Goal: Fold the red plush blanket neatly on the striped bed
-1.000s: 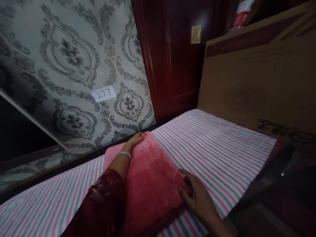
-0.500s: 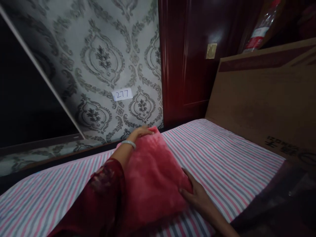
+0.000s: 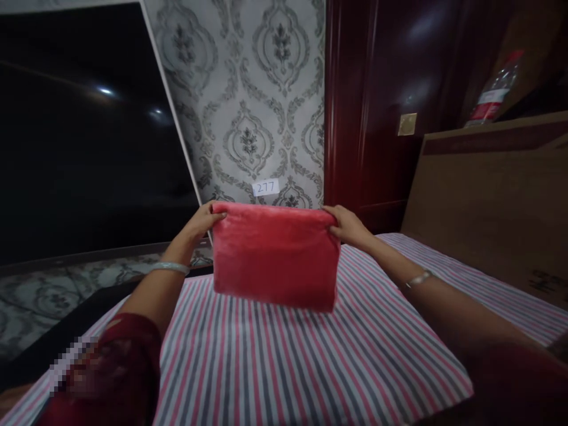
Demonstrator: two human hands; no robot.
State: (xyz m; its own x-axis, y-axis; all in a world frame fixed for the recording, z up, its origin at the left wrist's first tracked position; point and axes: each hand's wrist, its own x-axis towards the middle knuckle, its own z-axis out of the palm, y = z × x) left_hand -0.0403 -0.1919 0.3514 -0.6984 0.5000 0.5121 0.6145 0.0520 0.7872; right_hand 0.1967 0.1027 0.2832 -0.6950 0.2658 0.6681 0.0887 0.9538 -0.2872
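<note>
A folded pink plush cloth (image 3: 275, 254) hangs upright above a surface covered by a pink, grey and white striped sheet (image 3: 284, 361). My left hand (image 3: 204, 218) grips its top left corner. My right hand (image 3: 348, 226) grips its top right corner. Both arms reach forward, each with a silver bangle on the wrist. The cloth's lower edge hangs just above the sheet.
A large dark screen (image 3: 84, 136) leans at the left. Patterned grey wallpaper carries a small label reading 277 (image 3: 265, 188). A dark red wooden door (image 3: 377, 100) stands behind. A big cardboard sheet (image 3: 492, 201) leans at the right, a plastic bottle (image 3: 492, 92) above it.
The folded cloth lay flat on the sheet under both hands; now both hands hold it up by its top corners. The view has swung left and up.
</note>
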